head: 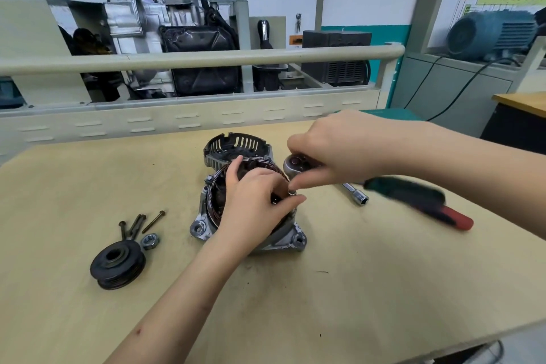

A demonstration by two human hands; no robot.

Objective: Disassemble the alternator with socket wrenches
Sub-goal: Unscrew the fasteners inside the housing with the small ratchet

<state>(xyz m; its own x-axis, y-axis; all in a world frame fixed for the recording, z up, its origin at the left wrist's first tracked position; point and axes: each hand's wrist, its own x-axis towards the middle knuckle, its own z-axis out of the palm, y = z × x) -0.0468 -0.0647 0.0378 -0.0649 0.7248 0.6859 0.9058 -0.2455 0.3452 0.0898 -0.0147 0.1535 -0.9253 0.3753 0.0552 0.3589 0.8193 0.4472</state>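
While the left hand (260, 201) curls over the open alternator housing (248, 216), thumb and fingers gripping the copper-wound stator (224, 177) at its rim, the right hand (339, 154) closes round the ratchet wrench (298, 164) just beside it, with its index finger stretched down to touch a small silver socket (292, 192) between the two hands. Beyond the left hand's fingertips lies the slotted black rear cover (236, 146), touching the housing. Under the right forearm, on the table (384, 275), rest a chrome extension socket (356, 194) and a blurred green-and-red tool handle (419, 201). Well to the left of the left hand sit three long bolts (139, 223), a hex nut (150, 241) and the black pulley (117, 263).
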